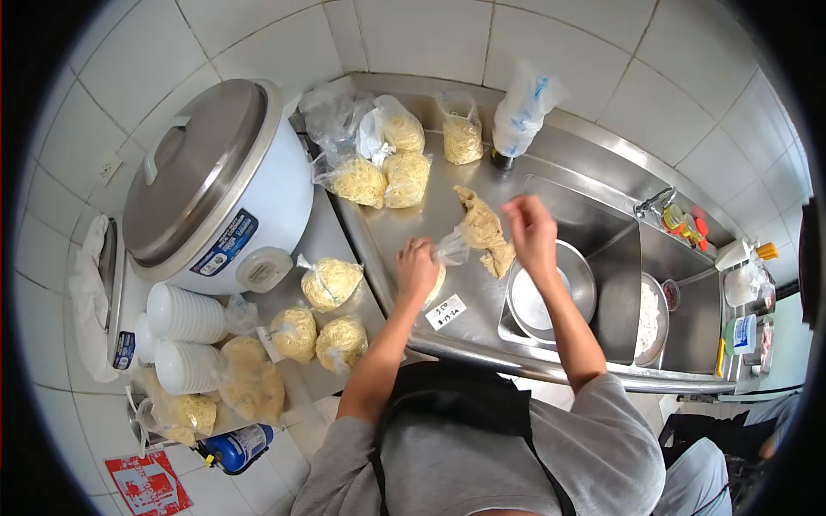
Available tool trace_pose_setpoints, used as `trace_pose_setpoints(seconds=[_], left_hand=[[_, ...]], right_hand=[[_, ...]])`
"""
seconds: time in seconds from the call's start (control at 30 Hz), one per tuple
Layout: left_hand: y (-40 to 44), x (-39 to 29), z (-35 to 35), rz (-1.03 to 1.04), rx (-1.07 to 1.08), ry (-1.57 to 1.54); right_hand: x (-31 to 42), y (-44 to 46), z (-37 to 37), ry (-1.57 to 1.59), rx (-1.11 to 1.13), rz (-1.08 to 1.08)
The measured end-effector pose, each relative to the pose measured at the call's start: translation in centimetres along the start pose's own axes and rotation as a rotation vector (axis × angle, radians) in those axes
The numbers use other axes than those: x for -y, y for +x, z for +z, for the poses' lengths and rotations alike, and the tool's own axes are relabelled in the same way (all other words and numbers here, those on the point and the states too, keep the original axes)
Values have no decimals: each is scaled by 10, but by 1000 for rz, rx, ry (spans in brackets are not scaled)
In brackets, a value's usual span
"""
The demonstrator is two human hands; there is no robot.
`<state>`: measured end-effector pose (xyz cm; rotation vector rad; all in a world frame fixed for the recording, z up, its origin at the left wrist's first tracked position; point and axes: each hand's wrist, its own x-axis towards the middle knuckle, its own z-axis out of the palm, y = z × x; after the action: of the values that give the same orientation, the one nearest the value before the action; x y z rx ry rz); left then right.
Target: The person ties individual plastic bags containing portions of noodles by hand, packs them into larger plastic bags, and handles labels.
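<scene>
Back noodle bags (462,143): four
Noodle bags (331,285) beside left forearm (379,365): three
Handwritten label (445,312): one
Metal bowls (582,280): two
Own hands (417,265): two

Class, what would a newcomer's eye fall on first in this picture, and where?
Probably the huge lidded cooker at left. Next, the clear bags of noodles beside it and beyond the left hand. Between that hand and the right hand lies a crumpled brown item.

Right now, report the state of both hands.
Left hand: at a clear plastic bag; whether closed cannot be told.
Right hand: fingers curled; whether it holds anything cannot be told.
</scene>
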<state>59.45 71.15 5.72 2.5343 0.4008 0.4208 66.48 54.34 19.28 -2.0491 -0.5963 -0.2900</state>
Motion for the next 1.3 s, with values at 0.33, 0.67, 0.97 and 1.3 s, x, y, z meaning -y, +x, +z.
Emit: trace_pose_setpoints(seconds=[0.33, 0.67, 0.97, 1.3], left_hand=[[-1, -16, -2, 61, -56, 112], [-7, -1, 28, 157, -108, 182], [31, 24, -16, 246, 413, -434], [47, -86, -154, 577, -102, -99]], right_hand=[[-24, -16, 35, -178, 491, -182], [-47, -37, 81, -912, 609, -568], [-49, -9, 55, 684, 1023, 718], [16, -8, 4, 1584, 759, 575]])
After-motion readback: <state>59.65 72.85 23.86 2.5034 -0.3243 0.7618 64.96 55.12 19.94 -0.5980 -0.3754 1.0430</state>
